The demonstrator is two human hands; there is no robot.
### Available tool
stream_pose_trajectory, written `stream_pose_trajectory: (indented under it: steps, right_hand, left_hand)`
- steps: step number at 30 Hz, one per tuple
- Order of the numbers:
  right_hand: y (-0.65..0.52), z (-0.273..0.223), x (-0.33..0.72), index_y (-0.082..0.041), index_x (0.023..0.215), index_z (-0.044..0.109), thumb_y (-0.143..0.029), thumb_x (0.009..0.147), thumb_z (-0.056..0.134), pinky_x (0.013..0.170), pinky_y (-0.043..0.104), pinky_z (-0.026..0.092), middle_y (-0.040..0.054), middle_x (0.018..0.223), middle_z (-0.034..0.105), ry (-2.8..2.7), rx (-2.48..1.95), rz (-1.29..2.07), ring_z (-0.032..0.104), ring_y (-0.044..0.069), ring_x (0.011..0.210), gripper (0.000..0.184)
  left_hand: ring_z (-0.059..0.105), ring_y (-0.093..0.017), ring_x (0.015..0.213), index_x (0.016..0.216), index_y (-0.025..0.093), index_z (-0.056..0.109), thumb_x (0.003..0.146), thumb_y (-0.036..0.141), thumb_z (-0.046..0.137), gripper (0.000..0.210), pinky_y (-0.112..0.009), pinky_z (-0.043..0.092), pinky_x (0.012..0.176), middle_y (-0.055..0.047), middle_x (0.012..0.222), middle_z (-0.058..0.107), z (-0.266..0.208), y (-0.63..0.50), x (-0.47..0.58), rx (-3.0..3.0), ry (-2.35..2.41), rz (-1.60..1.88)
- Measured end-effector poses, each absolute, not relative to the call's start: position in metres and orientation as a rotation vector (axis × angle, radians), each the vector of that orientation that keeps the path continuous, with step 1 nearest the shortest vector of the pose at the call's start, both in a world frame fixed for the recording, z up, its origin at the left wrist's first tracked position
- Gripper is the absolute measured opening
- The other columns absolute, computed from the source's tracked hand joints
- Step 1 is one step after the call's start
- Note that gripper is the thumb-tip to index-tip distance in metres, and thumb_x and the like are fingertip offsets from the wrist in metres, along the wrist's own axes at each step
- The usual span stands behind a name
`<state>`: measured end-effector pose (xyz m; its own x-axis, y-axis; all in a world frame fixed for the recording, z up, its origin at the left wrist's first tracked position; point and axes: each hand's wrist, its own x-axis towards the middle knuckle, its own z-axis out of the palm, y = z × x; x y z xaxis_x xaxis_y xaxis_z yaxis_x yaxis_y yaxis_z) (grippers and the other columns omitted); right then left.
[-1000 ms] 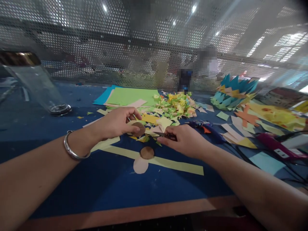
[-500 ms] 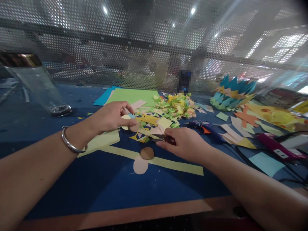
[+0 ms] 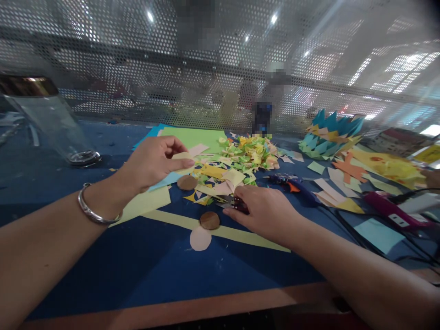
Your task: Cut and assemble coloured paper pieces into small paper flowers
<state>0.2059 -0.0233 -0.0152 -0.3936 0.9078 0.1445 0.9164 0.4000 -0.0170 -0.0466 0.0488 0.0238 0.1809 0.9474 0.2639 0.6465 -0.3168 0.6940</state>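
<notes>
A stray nudge is my main worry

Fingers of the right hand (image 3: 226, 207) are clamped round the scissors (image 3: 241, 206), beyond the yellow strip (image 3: 175, 219); the left hand (image 3: 163, 158) is beyond it too, thumb and fingers about pale paper (image 3: 183, 157), though I cannot tell whether they pinch it; one brown disc (image 3: 187, 183) lies beyond the strip, another, the near disc (image 3: 209, 221), on it; I judge a brushing wrist could shift either, and the blades could snag nearby scraps (image 3: 211, 171); I can read no brand or writing.
</notes>
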Motion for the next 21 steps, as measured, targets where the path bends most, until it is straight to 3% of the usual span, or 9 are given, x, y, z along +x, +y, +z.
stream_pose_trajectory:
  steps: [4, 8, 14, 21]
  right_hand:
    - [-0.027, -0.012, 0.203, -0.018, 0.091, 0.064, -0.053, 0.093, 0.055, 0.051, 0.030, 0.017, 0.0061, 0.084, 0.071, -2.533, -1.682, -0.159, 0.063, 0.021, 0.068, 0.036]
    - [-0.031, -0.007, 0.200, -0.018, 0.086, 0.063, -0.054, 0.093, 0.056, 0.052, 0.030, 0.016, 0.0052, 0.081, 0.070, -2.546, -1.714, -0.232, 0.064, 0.022, 0.068, 0.037]
    - [-0.035, -0.006, 0.202, -0.020, 0.088, 0.063, -0.052, 0.092, 0.058, 0.053, 0.030, 0.017, 0.0042, 0.083, 0.071, -2.526, -1.662, -0.313, 0.066, 0.023, 0.073, 0.033]
    - [-0.034, -0.010, 0.206, -0.019, 0.104, 0.066, -0.051, 0.097, 0.054, 0.059, 0.032, 0.037, 0.0072, 0.094, 0.071, -2.405, -1.329, -0.333, 0.066, 0.022, 0.080, 0.035]
  left_hand:
    - [0.061, -0.015, 0.069, 0.085, 0.020, 0.064, 0.081, 0.038, 0.074, 0.021, -0.025, 0.047, 0.056, -0.002, 0.079, 0.063, 0.014, 0.037, -0.032, 1.725, 1.239, 0.853]
    - [0.051, -0.008, 0.056, 0.093, 0.020, 0.063, 0.082, 0.030, 0.075, 0.019, -0.019, 0.037, 0.046, 0.003, 0.070, 0.058, 0.013, 0.026, -0.022, 1.587, 1.137, 0.789]
    - [0.051, -0.008, 0.055, 0.109, 0.020, 0.058, 0.081, 0.021, 0.076, 0.033, -0.019, 0.038, 0.051, 0.007, 0.061, 0.056, 0.016, 0.017, -0.011, 1.538, 1.121, 0.737]
    - [0.054, -0.010, 0.058, 0.109, 0.021, 0.056, 0.083, 0.030, 0.074, 0.033, -0.022, 0.037, 0.054, 0.006, 0.065, 0.060, 0.005, 0.019, -0.013, 1.556, 1.025, 0.734]
